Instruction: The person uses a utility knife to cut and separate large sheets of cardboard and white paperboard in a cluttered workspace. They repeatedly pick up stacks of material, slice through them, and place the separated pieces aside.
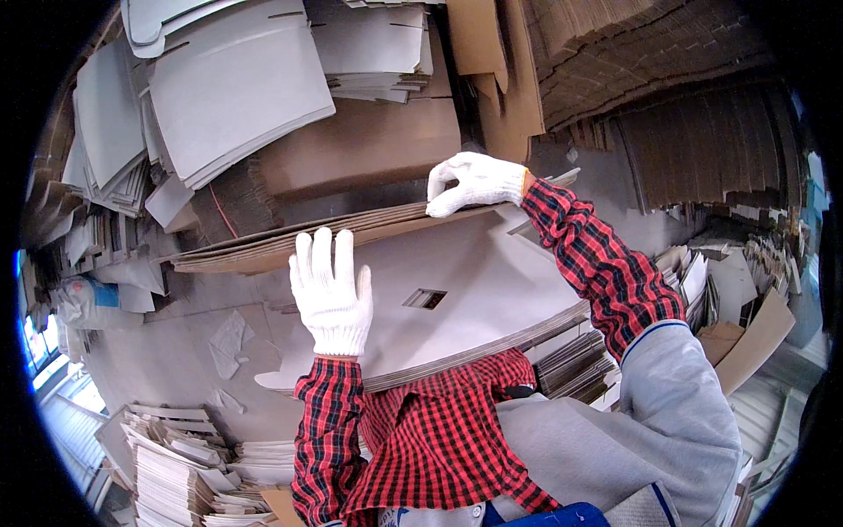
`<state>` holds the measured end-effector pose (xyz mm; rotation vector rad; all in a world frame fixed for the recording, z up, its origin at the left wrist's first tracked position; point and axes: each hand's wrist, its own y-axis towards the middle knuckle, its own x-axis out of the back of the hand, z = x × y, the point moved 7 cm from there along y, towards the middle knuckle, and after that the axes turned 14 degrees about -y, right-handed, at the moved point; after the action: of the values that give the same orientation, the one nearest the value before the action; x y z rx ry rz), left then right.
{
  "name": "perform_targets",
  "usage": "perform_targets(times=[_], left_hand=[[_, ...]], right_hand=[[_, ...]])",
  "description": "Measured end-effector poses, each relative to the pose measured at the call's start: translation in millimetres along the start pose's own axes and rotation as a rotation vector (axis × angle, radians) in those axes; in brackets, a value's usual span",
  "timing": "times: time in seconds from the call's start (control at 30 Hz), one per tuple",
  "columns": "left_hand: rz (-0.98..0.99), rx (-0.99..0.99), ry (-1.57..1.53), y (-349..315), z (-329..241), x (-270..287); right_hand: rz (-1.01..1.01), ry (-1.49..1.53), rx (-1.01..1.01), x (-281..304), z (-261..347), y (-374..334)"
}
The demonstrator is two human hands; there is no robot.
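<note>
A thin stack of brown cardboard sheets (255, 251) stands on edge in front of me, its layered edges facing up. My right hand (474, 183), in a white knitted glove, pinches the stack's upper edge near its right end, fingers curled over. The same kind of glove covers my left hand (332, 285); its fingers are stretched out and lie flat at the near face of the stack, left of the middle. Between the stack and my body lies a pile of large white sheets (465, 272) with a small square cut-out.
White die-cut sheets (237, 88) lie piled at the far left. Large bundles of brown cardboard (650, 53) fill the far right. More stacked white pieces (167, 465) stand at the near left, and loose boards (746, 334) lean at the right. Paper scraps (230, 342) lie on the floor.
</note>
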<state>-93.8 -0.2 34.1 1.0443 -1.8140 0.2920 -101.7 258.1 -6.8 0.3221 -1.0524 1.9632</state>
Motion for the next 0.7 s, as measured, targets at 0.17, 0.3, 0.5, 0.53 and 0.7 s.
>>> perform_targets(times=[0.17,0.3,0.5,0.53,0.7], left_hand=[[0.044,0.035,0.006,-6.8,-0.9,1.8],[-0.014,-0.003,0.017,-1.1,-19.3,20.6],[0.051,0.196,-0.061,14.1,-0.6,20.3],[0.105,0.238,-0.038,14.1,3.2,13.8],[0.148,0.322,-0.063,12.4,4.8,5.4]], right_hand=[[-0.059,-0.024,0.029,5.0,4.0,1.1],[-0.064,-0.054,0.045,6.1,-0.9,2.6],[-0.039,-0.049,0.036,4.5,5.1,-0.8],[-0.043,-0.054,0.035,4.6,4.8,-0.6],[-0.032,-0.035,0.031,5.0,4.1,0.7]])
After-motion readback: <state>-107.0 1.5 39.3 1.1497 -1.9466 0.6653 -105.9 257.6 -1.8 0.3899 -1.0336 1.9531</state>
